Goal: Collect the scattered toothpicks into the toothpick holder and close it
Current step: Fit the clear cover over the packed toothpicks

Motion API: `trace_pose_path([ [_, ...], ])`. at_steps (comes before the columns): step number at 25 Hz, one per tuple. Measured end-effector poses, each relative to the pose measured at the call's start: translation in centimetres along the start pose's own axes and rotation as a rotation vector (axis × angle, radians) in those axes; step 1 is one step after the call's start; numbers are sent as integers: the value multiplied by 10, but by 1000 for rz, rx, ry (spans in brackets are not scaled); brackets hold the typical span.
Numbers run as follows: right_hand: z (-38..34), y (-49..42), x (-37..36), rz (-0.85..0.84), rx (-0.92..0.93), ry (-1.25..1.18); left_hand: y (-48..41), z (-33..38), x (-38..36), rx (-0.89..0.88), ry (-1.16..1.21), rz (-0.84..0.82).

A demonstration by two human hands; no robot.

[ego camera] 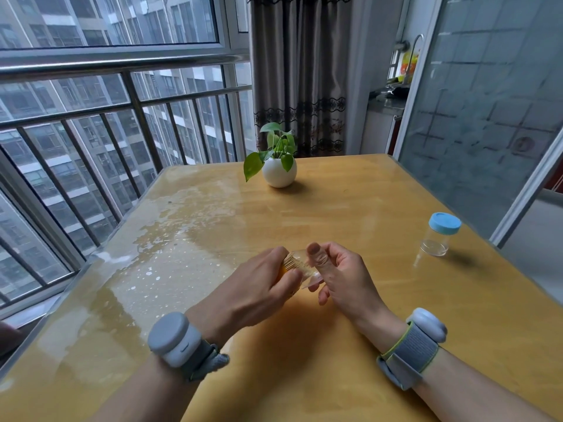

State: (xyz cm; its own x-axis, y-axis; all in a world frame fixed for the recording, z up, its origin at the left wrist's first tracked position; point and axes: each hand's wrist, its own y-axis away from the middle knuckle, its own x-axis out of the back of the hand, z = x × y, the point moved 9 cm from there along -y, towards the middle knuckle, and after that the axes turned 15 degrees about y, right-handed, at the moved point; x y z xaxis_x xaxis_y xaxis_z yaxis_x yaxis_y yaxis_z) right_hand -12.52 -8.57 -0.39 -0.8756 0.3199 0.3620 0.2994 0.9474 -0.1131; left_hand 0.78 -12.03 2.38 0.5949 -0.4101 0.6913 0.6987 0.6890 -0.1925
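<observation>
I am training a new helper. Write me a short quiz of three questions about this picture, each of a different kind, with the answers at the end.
1. True or false: the clear jar with the blue lid stands on the table, apart from both hands.
2. What does the left hand grip? A) a spoon B) the toothpick holder with its toothpicks C) a cup
3. Fill in: the right hand holds a clear ___ at the tips of the toothpicks.
Key: 1 true; 2 B; 3 cover
</observation>
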Motion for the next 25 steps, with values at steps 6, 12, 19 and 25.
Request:
trace_pose_path([
  [6, 3, -1, 5, 28, -40, -38, -10, 16, 1, 5, -56, -61],
  [12, 1, 0, 8, 35, -23, -23, -13, 20, 1, -11, -93, -32],
  [19, -4, 1, 12, 36, 3, 20, -17, 15, -1, 10, -8, -27],
  [25, -9, 3, 12, 19, 33, 32, -16, 11, 0, 22, 18, 14],
])
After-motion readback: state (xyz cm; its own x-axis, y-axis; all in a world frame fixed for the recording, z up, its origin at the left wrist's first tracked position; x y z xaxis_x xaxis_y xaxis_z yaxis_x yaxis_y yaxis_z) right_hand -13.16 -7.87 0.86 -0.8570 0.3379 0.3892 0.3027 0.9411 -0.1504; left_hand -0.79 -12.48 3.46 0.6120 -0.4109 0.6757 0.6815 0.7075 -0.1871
